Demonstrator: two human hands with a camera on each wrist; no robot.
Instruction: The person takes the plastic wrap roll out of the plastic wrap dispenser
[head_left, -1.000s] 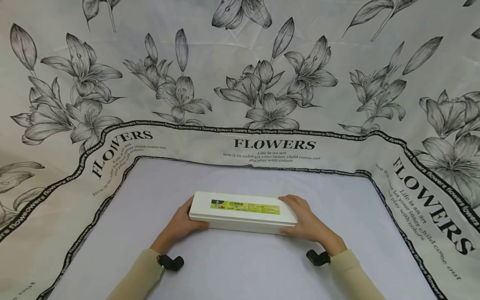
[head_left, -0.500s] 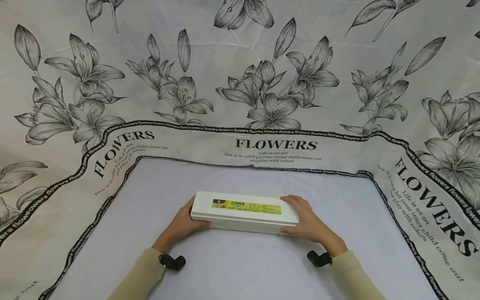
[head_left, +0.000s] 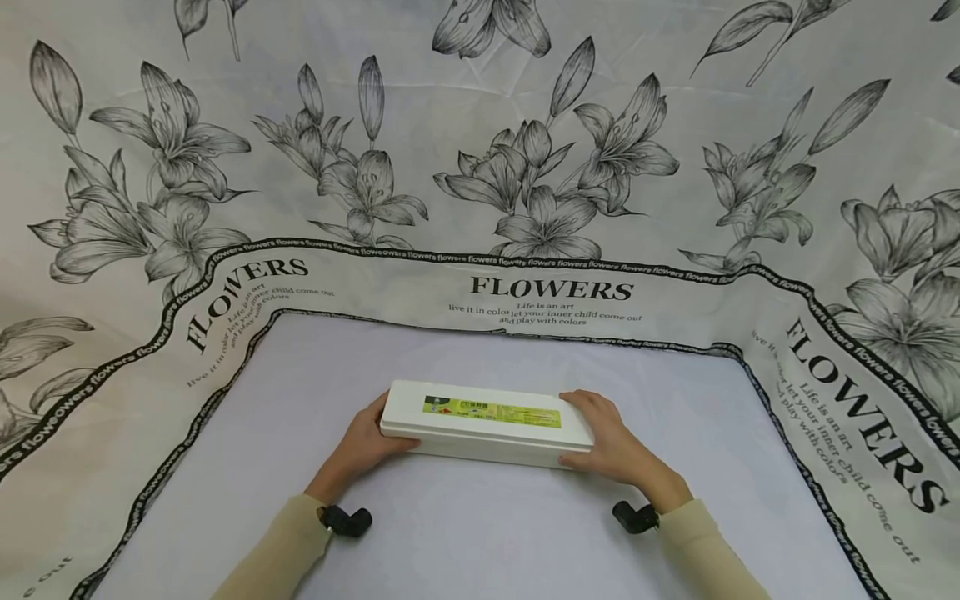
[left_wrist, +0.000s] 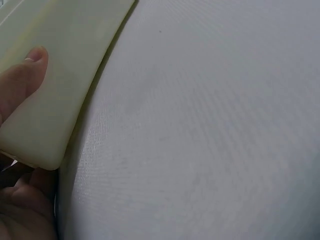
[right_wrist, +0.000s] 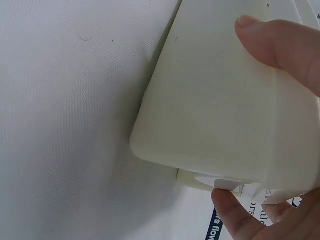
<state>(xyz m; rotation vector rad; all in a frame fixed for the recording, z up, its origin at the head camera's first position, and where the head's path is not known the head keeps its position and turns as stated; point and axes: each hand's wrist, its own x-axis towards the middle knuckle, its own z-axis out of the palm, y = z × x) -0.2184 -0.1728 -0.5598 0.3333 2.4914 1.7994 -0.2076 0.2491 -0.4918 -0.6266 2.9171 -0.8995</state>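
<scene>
A long white lidded box (head_left: 487, 435) lies crosswise in front of me in the head view, a green-yellow label (head_left: 491, 412) on its lid. At its left end my left hand (head_left: 369, 442) grips it, the thumb on the near side. My right hand (head_left: 611, 437) holds the opposite end, thumb on the near side and fingers round the far side. In the left wrist view the left thumb (left_wrist: 25, 80) presses the box wall (left_wrist: 70, 85). The right wrist view shows the right thumb (right_wrist: 285, 47) against the box (right_wrist: 210, 105). Whether the box is slightly raised, I cannot tell.
The box is over a table covered with white cloth (head_left: 480, 533). A black-edged border printed with "FLOWERS" (head_left: 551, 288) runs round it, and flower-patterned fabric (head_left: 405, 108) rises behind. A small black camera sits on each wrist (head_left: 348, 522).
Both hands keep their grip at the box ends. The whole head view shifts only very slightly; the box stays in nearly the same place.
</scene>
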